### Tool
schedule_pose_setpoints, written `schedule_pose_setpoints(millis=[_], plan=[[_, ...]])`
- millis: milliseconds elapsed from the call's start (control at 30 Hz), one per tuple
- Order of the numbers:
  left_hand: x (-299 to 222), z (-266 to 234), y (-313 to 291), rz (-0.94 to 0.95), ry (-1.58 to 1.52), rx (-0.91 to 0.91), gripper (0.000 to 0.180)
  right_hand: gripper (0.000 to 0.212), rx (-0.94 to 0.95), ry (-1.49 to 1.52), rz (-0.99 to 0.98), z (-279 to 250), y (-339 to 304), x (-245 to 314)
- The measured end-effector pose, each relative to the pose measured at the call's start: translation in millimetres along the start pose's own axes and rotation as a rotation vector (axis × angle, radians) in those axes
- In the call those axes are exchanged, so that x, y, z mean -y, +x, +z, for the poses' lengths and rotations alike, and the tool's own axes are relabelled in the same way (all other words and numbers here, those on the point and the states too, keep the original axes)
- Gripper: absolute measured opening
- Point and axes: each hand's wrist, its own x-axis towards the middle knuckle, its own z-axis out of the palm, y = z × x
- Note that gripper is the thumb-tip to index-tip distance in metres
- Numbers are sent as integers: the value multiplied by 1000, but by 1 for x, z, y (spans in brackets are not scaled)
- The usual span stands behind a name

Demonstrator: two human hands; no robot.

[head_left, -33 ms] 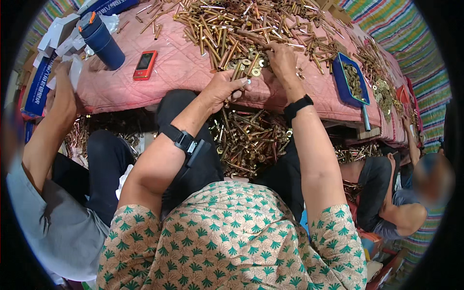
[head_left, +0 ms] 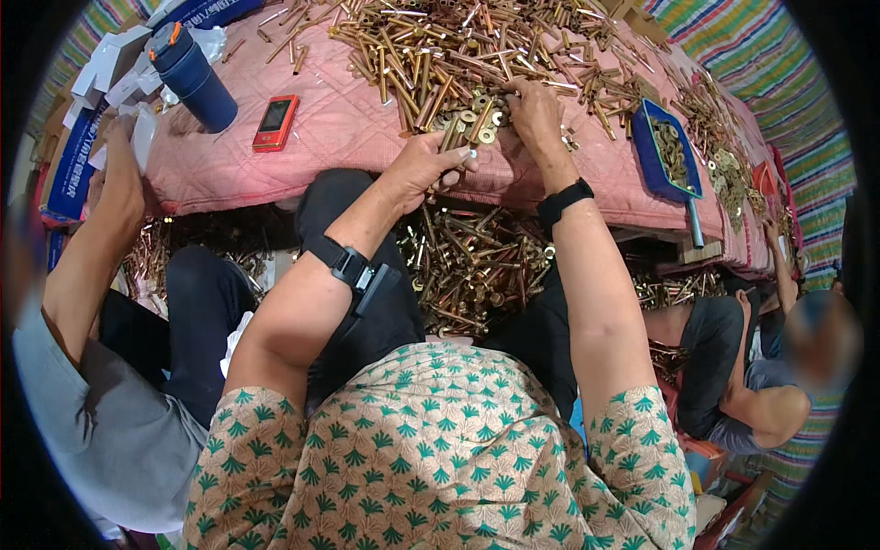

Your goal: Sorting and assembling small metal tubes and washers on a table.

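Note:
My left hand (head_left: 425, 169) is closed around several gold-coloured metal bolts (head_left: 447, 137) at the near edge of the pink-covered table. Their ends stick up past my thumb. Just right of it, my right hand (head_left: 537, 112) reaches into the near side of a heap of brassy bolts and tubes (head_left: 412, 64). Its fingertips are pinched together there, and what they hold is hidden. Flat round washers (head_left: 486, 136) lie between my two hands.
A blue tray (head_left: 644, 151) of washers stands at the right. Left are an orange-and-black handheld device (head_left: 275, 124), a dark blue bottle (head_left: 197, 82) and boxes (head_left: 78, 165). More bolts (head_left: 477, 266) fill the space below the table edge. Co-workers sit on both sides.
My right hand has shifted very slightly at the edge of the heap. My left hand stays in place with the bolts.

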Motion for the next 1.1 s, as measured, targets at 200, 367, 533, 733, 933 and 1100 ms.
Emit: schedule_pose_setpoints(millis=[200,367,533,733,933,1100], plan=[[0,-2,1,-21,-14,13,20,13,-55,355,64,-19,-17,-1],[2,-3,3,-3,17,2,19,11,-105,328,102,-62,-50,5],[1,-3,1,6,23,7,18,9,6,90,17,-72,-80,14],[2,0,2,10,29,8,19,11,-47,-97,-174,-51,-76,14],[3,-2,3,-8,35,29,19,13,-2,-12,-123,-29,-70,1],[2,-1,2,5,158,44,15,9,126,1211,545,-65,-62,0]])
